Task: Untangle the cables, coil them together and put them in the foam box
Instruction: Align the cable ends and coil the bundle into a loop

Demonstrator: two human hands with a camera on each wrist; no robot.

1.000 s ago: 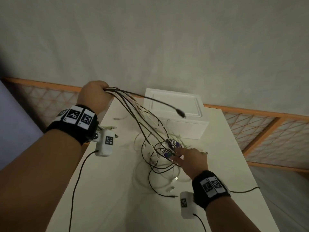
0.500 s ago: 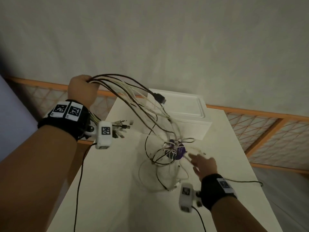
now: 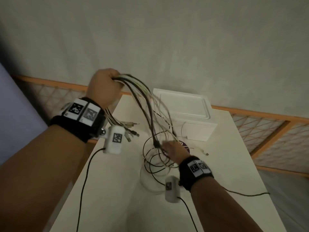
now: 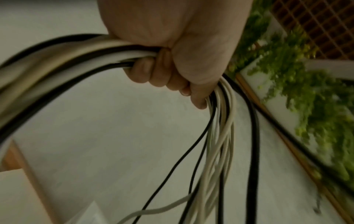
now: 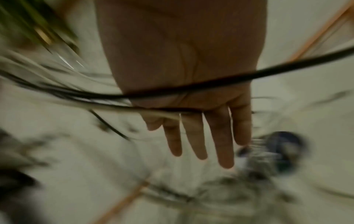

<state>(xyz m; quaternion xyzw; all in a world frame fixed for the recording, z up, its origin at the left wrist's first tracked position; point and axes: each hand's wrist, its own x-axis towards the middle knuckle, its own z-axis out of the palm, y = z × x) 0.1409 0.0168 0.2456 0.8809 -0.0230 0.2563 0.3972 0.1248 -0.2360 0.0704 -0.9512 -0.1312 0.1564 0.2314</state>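
My left hand (image 3: 107, 84) is raised over the table's far left and grips a bundle of black and white cables (image 3: 147, 104) in a fist. In the left wrist view the left hand (image 4: 162, 71) has its fingers curled round the cables (image 4: 220, 136). Short plug ends (image 3: 130, 131) hang below that wrist. The long strands fall to a tangle (image 3: 155, 161) on the table. My right hand (image 3: 173, 149) reaches into the tangle. Seen from the right wrist, the right hand (image 5: 201, 144) has straight fingers, with a black cable (image 5: 191, 87) across its palm. The white foam box (image 3: 184, 111) stands behind, lid on.
A round purple object (image 3: 186, 145) lies by the right hand, just before the box. The white table (image 3: 117, 198) ends close on the left and right. An orange lattice railing (image 3: 267, 131) runs behind it. A thin black lead (image 3: 247, 194) trails off right.
My left hand has carried the bundle to the right. My right hand has moved forward and left into the tangle. The black plug that hung in the air has dropped beside it.
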